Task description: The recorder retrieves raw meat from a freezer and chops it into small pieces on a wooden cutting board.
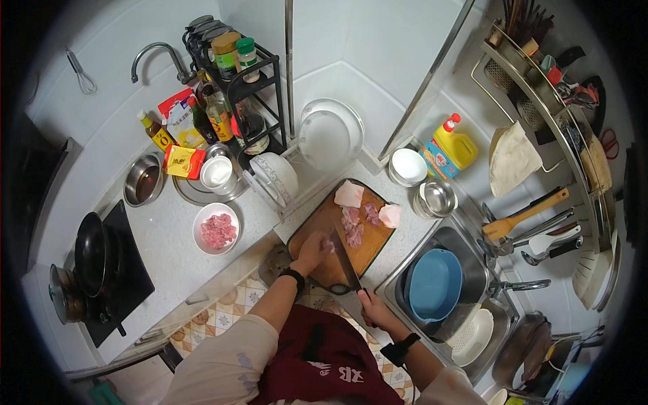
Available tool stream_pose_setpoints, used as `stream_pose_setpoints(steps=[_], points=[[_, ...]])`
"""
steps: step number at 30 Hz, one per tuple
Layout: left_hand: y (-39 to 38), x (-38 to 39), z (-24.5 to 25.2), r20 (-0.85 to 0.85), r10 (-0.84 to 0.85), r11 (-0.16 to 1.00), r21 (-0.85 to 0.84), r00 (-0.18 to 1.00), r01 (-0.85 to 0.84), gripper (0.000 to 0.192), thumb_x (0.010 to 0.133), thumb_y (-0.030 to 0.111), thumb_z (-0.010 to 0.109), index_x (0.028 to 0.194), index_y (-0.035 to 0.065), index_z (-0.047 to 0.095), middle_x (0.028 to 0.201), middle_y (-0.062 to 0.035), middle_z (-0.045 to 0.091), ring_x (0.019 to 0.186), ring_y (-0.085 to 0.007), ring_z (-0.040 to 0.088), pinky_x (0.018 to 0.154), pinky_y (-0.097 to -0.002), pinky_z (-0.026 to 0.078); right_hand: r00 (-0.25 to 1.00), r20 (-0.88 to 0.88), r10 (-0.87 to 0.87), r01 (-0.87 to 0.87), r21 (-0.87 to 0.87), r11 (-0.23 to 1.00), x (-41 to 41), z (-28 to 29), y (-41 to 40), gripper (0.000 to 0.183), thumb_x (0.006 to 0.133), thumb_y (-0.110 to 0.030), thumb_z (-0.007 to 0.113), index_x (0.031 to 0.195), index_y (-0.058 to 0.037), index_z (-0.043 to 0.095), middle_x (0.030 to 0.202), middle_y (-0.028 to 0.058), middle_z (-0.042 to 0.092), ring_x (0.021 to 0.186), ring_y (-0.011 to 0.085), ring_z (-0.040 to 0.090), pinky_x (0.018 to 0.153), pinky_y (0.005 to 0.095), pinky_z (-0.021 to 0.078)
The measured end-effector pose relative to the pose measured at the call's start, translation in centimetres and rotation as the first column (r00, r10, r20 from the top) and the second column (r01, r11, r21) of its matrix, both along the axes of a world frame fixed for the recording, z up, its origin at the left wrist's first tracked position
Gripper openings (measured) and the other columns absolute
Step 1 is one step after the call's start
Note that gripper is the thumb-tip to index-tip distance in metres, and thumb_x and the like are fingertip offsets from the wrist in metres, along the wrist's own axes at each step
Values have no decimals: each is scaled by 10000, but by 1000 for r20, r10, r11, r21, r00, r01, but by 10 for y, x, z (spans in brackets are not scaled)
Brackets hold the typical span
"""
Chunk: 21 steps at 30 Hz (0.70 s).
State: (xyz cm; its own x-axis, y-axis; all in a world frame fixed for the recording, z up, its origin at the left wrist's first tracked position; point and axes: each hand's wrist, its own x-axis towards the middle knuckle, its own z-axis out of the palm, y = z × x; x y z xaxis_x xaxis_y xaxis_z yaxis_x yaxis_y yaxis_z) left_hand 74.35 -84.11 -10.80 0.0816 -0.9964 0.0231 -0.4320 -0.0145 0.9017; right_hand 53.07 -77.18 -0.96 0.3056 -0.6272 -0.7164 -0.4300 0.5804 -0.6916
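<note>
On the wooden cutting board (311, 263), my left hand (313, 253) presses down a small piece of pale meat (330, 246), mostly covered by the fingers. My right hand (373, 307) grips the handle of a kitchen knife (346, 263), its blade lying close beside the left fingertips. Chunks of raw pink meat (353, 228) sit farther up the board, with a darker red bit (372, 214) to their right. Two whitish slabs of fat or skin (349, 194) rest near the board's far end, one overhanging its right edge.
Left of the board stands a white bowl of cut meat (218, 229). A steel sink (471, 253) holding a blue basin (435, 285) lies to the right. Behind are stacked plates (331, 134), small bowls (408, 166) and a yellow detergent bottle (453, 149). A wok (91, 253) sits far left.
</note>
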Motion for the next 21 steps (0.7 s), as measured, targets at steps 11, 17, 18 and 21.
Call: stream_pose_setpoints(steps=[11,17,18,21], points=[[-3,1,-9,-9,36,999,-34,999,-36,263,696,121,619,899,-1,505,809,-143,517,706,-255,530,615,-321,426,992,-80,93,-112,-284,952,35,-41,-43,538,841,-455,356,1124,-3,429,732,147,536,619,208,530,576,298,426],[3,-4,-1,-35,59,998,32,998,-58,219,693,121,601,863,27,498,785,-153,496,687,-304,505,616,-360,412,990,-87,109,-136,-411,902,4,-53,-9,410,854,-417,369,986,-36,446,422,7,349,279,108,337,286,246,271],[6,-5,2,-36,57,998,33,998,-56,219,693,121,601,863,27,498,785,-153,496,687,-304,505,616,-360,412,991,-86,107,-134,-426,895,8,-52,-10,413,855,-417,368,986,-34,445,420,9,350,278,110,339,285,247,272],[6,-9,6,-90,48,989,143,995,-34,213,703,115,594,869,28,494,775,-153,496,680,-303,506,622,-360,413,995,-57,79,-92,-308,947,42,-33,-47,404,857,-413,359,954,-31,445,412,20,358,275,119,343,284,254,279]])
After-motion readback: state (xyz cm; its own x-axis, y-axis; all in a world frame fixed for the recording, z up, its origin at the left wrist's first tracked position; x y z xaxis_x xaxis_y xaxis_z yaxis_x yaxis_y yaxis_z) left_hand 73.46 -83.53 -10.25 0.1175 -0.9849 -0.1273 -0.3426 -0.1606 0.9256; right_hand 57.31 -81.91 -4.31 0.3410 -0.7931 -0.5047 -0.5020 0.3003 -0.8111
